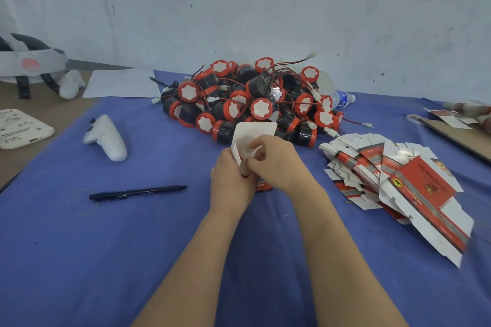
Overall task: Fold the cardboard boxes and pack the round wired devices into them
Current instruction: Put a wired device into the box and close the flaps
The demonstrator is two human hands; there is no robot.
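A small red and white cardboard box (pixel 252 133) stands between my hands over the blue cloth, its white top flap raised. My left hand (pixel 231 180) grips the box's left side. My right hand (pixel 276 164) pinches a white side flap at the box's top. Most of the box body is hidden behind my fingers. Behind it lies a heap of round black and red wired devices (pixel 249 103) with white caps. A fanned stack of flat unfolded boxes (pixel 398 183) lies to the right.
A black pen (pixel 138 192) lies left of my hands, and a white controller (pixel 106 138) further back left. A white sheet (pixel 122 83), a headset (pixel 29 66), a white tray (pixel 21 129), a water bottle (pixel 342 98) and a cardboard strip (pixel 457 135) ring the blue cloth (pixel 106 260).
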